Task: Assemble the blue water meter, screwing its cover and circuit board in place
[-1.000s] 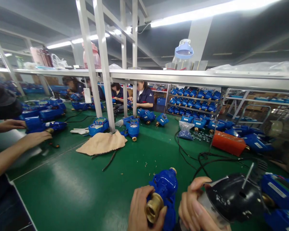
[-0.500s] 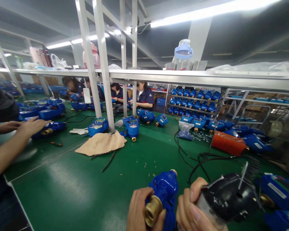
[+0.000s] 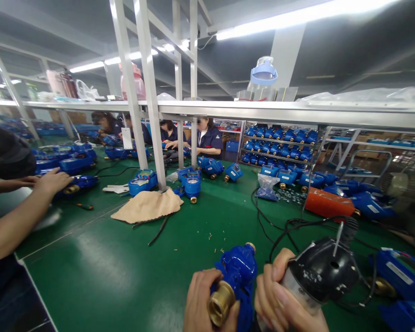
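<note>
At the far left, a co-worker's hand now lies flat on a blue valve-fitted water meter with a brass end, no longer gripping it up off the green worktop. A screwdriver lies just below that meter. Further right are a beige cloth and an upright blue meter with a brass stub, near a white steel post.

In the foreground, the person's left hand wraps closely around a blue cast meter body, its brass threaded end pointing down and toward the person. The right hand grips a clear cylindrical housing topped by a scuffed black domed cap, with a thin metal pin standing from the cap. Compared with a second ago, that capped piece has risen and moved left, closer to the blue body, though the two are still apart. Black cables trail behind it, an orange case lies beyond, and more blue meters sit at the right edge.
</note>
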A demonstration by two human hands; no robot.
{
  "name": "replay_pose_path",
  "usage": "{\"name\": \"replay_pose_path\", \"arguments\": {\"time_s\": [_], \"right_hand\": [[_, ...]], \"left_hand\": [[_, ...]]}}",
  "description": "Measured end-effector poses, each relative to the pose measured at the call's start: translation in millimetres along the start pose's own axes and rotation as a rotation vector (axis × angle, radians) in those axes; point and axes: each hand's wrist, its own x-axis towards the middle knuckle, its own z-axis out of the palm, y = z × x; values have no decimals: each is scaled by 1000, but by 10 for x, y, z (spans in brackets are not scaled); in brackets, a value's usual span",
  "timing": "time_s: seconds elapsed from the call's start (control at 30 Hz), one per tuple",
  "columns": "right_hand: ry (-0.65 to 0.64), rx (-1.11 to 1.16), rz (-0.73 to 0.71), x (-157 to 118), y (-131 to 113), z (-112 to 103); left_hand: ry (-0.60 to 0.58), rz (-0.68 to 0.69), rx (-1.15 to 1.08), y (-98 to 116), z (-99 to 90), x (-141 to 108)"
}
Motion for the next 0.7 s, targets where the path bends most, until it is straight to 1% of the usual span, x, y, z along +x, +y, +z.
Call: {"name": "replay_pose_path", "arguments": {"time_s": [0.27,0.4,0.7], "right_hand": [[-60,21,26,28,-64,-66],[-73,27,21,35,-78,-72],[-98,35,-26,58,-100,-47]], "left_hand": [[-11,7,2,14,-16,11],[-40,-7,-6,0,-35,6],[-73,9,-14,-28,-64,7]]}}
